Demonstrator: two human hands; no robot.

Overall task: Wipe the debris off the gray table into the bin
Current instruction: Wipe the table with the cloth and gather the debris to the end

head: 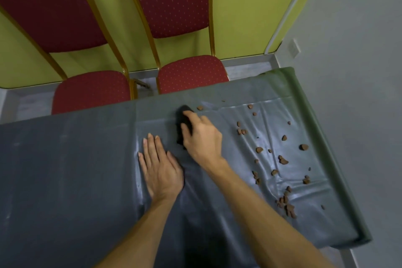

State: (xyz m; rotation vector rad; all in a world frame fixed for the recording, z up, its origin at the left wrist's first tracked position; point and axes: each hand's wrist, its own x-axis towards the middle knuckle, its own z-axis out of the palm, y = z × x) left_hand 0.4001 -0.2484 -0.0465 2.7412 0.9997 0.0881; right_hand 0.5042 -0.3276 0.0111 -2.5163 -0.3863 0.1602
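The gray table (65,169) is covered by a wrinkled gray sheet. Several reddish-brown debris bits (282,160) lie scattered over its right part, from the far edge down to a denser cluster near the right edge. My right hand (202,137) grips a black wiping block (185,122) pressed on the table, just left of the debris. Beside it my left hand (159,167) lies flat on the sheet, fingers together, holding nothing. No bin is in view.
Two red padded chairs with gold frames (191,74) (91,91) stand tucked against the table's far edge, before a yellow-green wall. A gray wall (359,72) runs close along the table's right edge, leaving a narrow strip of floor.
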